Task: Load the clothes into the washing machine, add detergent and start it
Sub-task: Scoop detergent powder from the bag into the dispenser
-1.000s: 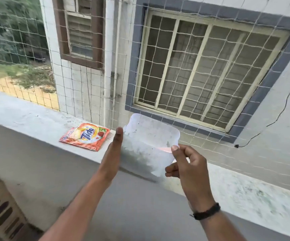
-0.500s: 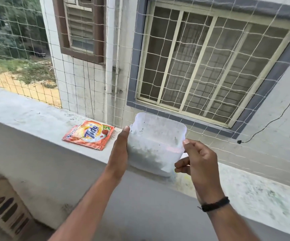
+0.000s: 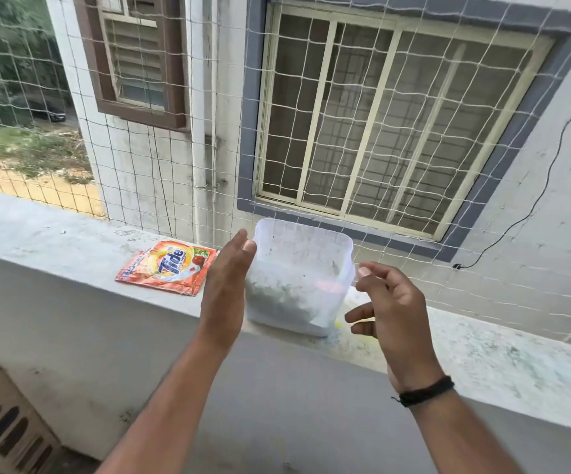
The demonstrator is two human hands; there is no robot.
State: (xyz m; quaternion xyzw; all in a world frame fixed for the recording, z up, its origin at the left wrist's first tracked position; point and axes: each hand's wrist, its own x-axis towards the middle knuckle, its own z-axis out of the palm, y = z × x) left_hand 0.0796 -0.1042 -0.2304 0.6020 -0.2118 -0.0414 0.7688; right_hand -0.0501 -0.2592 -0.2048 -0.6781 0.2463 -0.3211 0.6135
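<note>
The translucent tub (image 3: 299,278) sits right at the near edge of the ledge (image 3: 55,234), its near bottom rim almost flush with the drop, and that is the worry: a nudge from either side could tip it off toward the person, and the pale powder in it would go with it. It looks light, thin-walled plastic, open at the top with no lid, so a knock would likely scatter the contents too. The left hand (image 3: 224,289) is flat against the tub's left wall, fingers straight, touching or a hair off, hard to say which. The right hand (image 3: 385,302) hangs just beside the right wall, fingers loosely curled, holding nothing, a sliver of gap showing between thumb and plastic.

The tub itself: rounded corners, cloudy walls, a greyish-white heap of powder banked on the left of its floor, a faint pink smear near the right wall.

Just left of it, flat on the ledge, lies the orange Tide sachet (image 3: 168,266), near the front edge too; a gust could shift something that flimsy. Behind the ledge runs white netting (image 3: 311,131), then the neighbouring building's window (image 3: 397,131).
</note>
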